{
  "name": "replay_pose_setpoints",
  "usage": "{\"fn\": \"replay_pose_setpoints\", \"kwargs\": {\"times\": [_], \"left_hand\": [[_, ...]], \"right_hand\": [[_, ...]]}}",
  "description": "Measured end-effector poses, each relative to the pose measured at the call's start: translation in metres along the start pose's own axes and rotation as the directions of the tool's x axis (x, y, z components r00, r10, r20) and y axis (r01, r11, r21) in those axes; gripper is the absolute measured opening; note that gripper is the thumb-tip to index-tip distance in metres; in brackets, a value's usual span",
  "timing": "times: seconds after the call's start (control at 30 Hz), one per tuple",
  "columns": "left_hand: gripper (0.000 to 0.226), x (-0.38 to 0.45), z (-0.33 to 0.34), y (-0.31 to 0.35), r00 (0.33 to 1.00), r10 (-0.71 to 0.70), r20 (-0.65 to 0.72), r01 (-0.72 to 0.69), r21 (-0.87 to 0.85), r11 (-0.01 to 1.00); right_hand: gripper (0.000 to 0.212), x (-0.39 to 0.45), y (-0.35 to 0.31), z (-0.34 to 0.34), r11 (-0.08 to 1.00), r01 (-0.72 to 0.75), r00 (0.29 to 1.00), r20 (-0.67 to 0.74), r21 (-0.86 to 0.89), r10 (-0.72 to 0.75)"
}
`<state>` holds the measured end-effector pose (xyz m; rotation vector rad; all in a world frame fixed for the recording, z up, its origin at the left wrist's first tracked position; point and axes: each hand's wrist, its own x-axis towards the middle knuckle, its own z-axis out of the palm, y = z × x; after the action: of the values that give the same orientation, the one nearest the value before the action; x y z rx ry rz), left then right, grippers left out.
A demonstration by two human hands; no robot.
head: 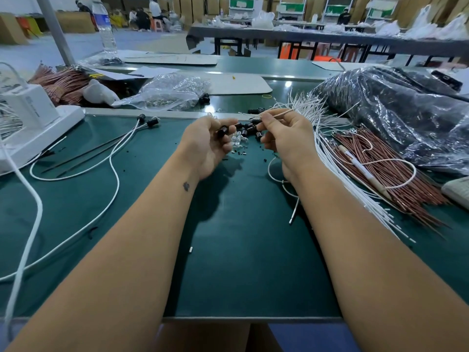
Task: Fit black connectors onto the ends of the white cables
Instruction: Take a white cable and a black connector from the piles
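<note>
My left hand (206, 146) is raised over the green mat and pinches a black connector (222, 130) between thumb and fingers. My right hand (284, 138) pinches the end of a thin white cable (281, 113) that points left toward the connector; the two are still apart. Between and behind my hands lies a loose pile of black connectors (247, 129) with a few clear parts. A bundle of white cables (327, 153) fans out at the right. Two white cables fitted with black connectors (148, 121) lie at the left.
A sheaf of copper-brown wires (380, 171) with a pen on it lies at the right, beside a big black-filled plastic bag (396, 115). A white device (30, 118) stands far left. A clear bag (170, 91) and a water bottle (104, 26) sit beyond the mat.
</note>
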<state>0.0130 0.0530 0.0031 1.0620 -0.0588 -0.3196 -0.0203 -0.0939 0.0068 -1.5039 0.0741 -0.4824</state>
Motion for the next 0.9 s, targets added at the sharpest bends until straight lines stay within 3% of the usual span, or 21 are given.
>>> {"fn": "replay_pose_setpoints", "kwargs": {"times": [0.13,0.3,0.4,0.9], "left_hand": [[0.030,-0.001,-0.007,0.007,0.996,0.090,0.022,-0.091,0.031,0.995],[0.019,-0.002,-0.011,0.007,0.989,0.144,-0.016,-0.145,-0.079,0.986],[0.018,-0.002,-0.012,0.005,0.983,0.181,-0.041,-0.182,-0.027,0.983],[0.030,-0.004,-0.008,0.002,0.966,0.253,-0.041,-0.254,-0.012,0.967]], "right_hand": [[0.011,0.000,0.000,-0.001,1.000,-0.008,1.000,0.010,0.002,0.008],[0.014,-0.001,-0.001,0.001,1.000,-0.005,0.999,0.037,-0.006,0.006],[0.011,-0.002,-0.002,0.001,1.000,-0.016,0.999,0.046,0.026,0.015],[0.011,-0.002,-0.001,0.001,0.999,-0.006,0.998,0.068,-0.041,0.009]]}}
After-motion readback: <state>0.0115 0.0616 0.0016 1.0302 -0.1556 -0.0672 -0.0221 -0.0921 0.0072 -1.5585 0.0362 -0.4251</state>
